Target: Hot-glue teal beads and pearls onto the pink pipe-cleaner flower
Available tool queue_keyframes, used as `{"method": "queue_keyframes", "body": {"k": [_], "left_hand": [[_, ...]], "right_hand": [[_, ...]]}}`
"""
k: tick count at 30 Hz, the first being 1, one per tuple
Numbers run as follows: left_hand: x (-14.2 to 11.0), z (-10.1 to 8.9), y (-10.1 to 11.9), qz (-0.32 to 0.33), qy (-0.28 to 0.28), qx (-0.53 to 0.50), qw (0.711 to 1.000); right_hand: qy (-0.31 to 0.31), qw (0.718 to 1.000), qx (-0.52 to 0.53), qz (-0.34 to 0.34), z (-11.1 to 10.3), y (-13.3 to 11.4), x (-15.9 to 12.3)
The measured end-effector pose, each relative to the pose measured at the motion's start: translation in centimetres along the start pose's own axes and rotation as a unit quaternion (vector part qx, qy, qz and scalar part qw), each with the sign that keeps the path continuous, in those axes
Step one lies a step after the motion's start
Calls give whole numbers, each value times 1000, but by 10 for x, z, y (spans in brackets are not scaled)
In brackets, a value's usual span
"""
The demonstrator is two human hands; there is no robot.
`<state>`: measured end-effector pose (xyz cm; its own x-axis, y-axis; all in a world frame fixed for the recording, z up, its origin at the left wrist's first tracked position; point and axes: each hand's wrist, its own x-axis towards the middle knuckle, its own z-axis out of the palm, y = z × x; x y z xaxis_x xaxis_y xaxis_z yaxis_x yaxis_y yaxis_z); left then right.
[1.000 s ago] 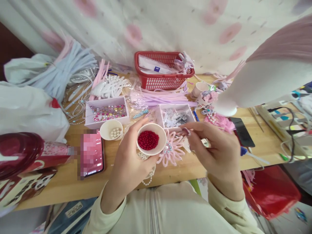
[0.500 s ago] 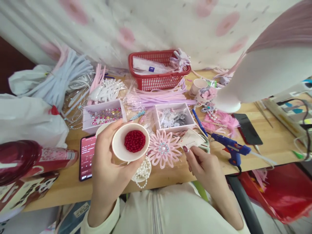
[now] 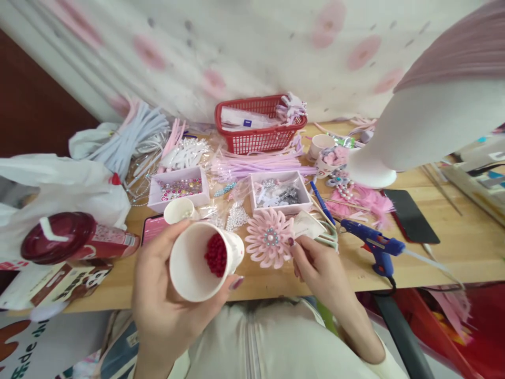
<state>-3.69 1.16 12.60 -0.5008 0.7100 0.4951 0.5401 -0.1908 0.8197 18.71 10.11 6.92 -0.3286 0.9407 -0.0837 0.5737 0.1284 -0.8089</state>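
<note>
My left hand (image 3: pixel 161 305) grips a white paper cup (image 3: pixel 197 263) tilted toward me, with red beads (image 3: pixel 216 255) piled against its lower side. My right hand (image 3: pixel 317 268) rests at the table's front edge with its fingers curled, its fingertips touching the right edge of a pink pipe-cleaner flower (image 3: pixel 270 238) with a pearl centre. What, if anything, the right fingers pinch is too small to see. A small white card (image 3: pixel 305 225) lies just beyond that hand.
A blue glue gun (image 3: pixel 374 246) lies right of my right hand. Two white trays (image 3: pixel 180 185) (image 3: pixel 278 190), a cup of pearls (image 3: pixel 179 209), a pink phone (image 3: pixel 152 227), a red basket (image 3: pixel 258 123), pipe cleaners and a white mannequin head (image 3: pixel 430 121) crowd the wooden table (image 3: pixel 453 247). A red bottle (image 3: pixel 79 243) lies left.
My left hand pulled the cup of red beads toward me and tipped it sideways. My right hand dropped from beside the cup to the flower's right edge.
</note>
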Motion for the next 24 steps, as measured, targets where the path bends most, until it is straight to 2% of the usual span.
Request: {"method": "queue_keyframes", "body": {"k": [3,8,11,14,18,20,22,24], "left_hand": [[-8,6,2,-3,-49,9,999],[-14,19,11,-13,-87,55,995],[-15,27,15,16,-136,96,986],[-17,38,12,59,-191,143,969],[-16,56,5,88,-291,187,934],[-13,64,2,103,-336,233,907],[-10,71,-1,107,-370,293,875],[-8,76,-3,103,-396,336,848]], "right_hand": [[42,998,48,-25,-13,5,-8],[88,988,110,-67,-27,17,-15],[122,981,123,-88,-36,25,-19],[189,969,124,-98,-45,39,-28],[279,946,128,-103,-51,60,-45],[314,932,162,-80,-48,66,-54],[327,920,212,-38,-42,67,-60],[314,917,245,-4,-35,66,-62]]}}
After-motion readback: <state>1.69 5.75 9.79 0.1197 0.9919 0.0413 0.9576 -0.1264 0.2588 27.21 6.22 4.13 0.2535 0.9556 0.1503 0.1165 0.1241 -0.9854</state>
